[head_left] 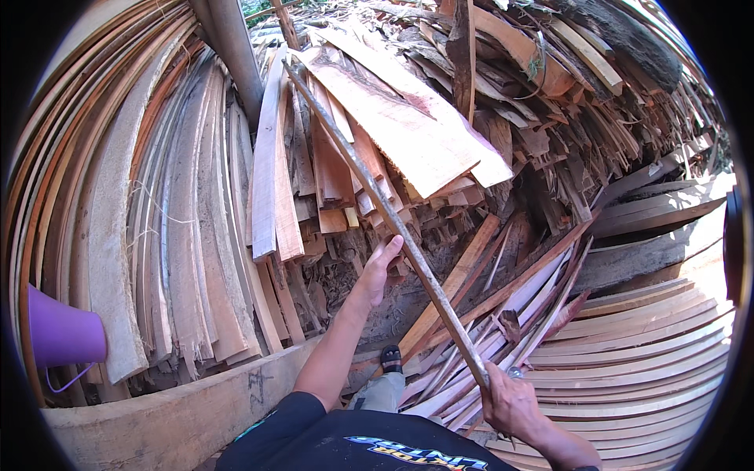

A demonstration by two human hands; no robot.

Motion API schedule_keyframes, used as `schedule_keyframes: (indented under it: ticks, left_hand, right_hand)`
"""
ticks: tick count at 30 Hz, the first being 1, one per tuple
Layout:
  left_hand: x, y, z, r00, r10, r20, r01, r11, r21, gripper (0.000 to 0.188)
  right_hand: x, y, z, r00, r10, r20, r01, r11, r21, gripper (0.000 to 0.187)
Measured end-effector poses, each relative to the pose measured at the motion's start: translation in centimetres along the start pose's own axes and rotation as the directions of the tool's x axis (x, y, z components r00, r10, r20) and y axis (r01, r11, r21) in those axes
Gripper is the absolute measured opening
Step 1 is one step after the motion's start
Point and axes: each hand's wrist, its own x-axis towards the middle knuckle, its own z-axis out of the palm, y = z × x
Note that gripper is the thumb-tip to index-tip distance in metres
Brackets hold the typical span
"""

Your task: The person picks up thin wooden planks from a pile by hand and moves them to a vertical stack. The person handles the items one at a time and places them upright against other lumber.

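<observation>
A long, narrow wooden strip point(428, 279) slants across the middle of the view. Its far end reaches over the stacked planks, and its near end is by my body. My right hand point(510, 402), with a ring on one finger, is wrapped round the near end. Farther along, my left hand point(380, 271) holds the strip from its left side, thumb up; the fingers are partly hidden behind it. Beyond my hands, wide pale planks point(393, 118) lie on a pile of sawn boards, brightly lit by the sun.
Boards point(188, 212) stand packed along the left, near a purple bucket point(67, 328). A thick plank edge point(188, 412) runs along the lower left. Loose offcuts point(479, 361) lie beside my sandalled foot point(390, 359). Stacked slats point(628, 377) fill the right, and scrap wood point(581, 118) rises behind.
</observation>
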Motion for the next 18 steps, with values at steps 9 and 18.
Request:
schedule_keyframes:
  ticks: [9, 18]
  left_hand:
    - [2.3, -4.7, -4.7, 0.947, 0.217, -0.238, -0.257, 0.954, -0.154, 0.043]
    - [1.5, -10.3, -5.2, 0.891, 0.306, -0.335, -0.367, 0.92, -0.136, 0.031]
  right_hand:
    - [-0.8, 2.3, 14.8, 0.945, -0.082, -0.317, 0.039, 0.989, -0.141, 0.055]
    - [-2.8, 3.5, 21.9, 0.896, 0.099, -0.433, -0.027, 0.985, 0.17, 0.077]
